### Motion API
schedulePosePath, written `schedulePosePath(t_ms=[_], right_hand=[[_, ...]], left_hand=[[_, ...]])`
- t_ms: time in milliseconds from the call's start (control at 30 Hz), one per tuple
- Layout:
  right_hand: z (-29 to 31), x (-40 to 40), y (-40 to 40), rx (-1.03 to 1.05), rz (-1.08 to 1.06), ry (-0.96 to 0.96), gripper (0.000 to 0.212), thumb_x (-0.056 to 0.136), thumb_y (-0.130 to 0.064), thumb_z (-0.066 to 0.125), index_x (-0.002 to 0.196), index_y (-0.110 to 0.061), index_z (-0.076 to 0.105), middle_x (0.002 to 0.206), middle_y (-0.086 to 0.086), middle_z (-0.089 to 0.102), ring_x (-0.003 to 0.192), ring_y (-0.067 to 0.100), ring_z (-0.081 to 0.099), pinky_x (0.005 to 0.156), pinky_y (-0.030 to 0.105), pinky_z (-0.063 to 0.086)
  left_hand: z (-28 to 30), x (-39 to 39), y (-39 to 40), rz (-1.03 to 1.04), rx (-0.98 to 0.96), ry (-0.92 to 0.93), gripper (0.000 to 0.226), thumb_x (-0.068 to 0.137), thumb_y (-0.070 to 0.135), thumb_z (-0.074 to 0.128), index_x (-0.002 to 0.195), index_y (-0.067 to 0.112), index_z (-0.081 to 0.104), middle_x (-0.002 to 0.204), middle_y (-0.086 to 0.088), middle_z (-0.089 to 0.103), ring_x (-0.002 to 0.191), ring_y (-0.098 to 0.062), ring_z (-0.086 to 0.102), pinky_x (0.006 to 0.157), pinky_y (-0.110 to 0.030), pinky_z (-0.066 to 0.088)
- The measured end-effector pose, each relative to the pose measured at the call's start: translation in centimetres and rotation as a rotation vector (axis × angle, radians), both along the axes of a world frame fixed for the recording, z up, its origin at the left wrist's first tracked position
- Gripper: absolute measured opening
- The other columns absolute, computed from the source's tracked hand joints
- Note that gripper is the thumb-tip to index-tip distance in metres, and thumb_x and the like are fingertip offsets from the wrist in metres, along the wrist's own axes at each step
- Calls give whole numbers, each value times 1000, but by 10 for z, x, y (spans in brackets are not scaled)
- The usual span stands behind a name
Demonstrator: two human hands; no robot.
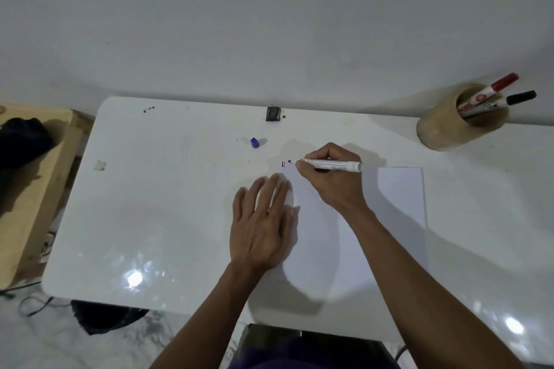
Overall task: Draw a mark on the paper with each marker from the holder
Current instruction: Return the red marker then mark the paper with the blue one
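A white sheet of paper (pixel 395 207) lies on the white table (pixel 156 219). My right hand (pixel 335 180) grips an uncapped white marker (pixel 335 164), its dark tip at the paper's far left corner beside short black and red marks (pixel 283 163). My left hand (pixel 263 225) rests flat, fingers spread, on the paper's left edge. A blue cap (pixel 254 142) lies on the table beyond the hands. At the far right a wooden holder (pixel 443 129) contains a red-capped marker (pixel 497 90) and a black-capped marker (pixel 515 99).
A small black object (pixel 272 114) sits at the table's far edge against the wall. A wooden crate (pixel 33 189) with a dark cloth stands left of the table. Cables and a dark bag lie on the floor below left.
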State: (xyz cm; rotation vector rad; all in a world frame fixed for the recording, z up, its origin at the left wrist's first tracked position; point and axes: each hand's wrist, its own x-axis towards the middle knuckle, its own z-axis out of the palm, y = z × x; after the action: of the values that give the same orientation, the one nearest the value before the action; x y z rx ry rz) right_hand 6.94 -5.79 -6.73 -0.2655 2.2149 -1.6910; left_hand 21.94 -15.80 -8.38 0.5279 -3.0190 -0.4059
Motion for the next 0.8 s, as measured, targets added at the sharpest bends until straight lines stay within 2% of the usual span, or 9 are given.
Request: schedulePosePath(t_ms=[433,800], right_hand=[[-9,-2,-1,64,37,68,18,76,-14,88,74,-5,73,72,4,76,63,15,68,54,16,50],[-11,-4,-2,102,64,82,20,76,-17,88,74,-6,72,72,4,76,62,14,69,54,17,51]], left_hand=[[-6,-1,1,10,-68,52,50,101,41,40,143,18,53,152,-1,50,141,-30,45,115,-52,32],[-8,0,0,11,-82,42,50,100,41,42,144,19,51,153,0,49,142,-30,44,115,-52,32]])
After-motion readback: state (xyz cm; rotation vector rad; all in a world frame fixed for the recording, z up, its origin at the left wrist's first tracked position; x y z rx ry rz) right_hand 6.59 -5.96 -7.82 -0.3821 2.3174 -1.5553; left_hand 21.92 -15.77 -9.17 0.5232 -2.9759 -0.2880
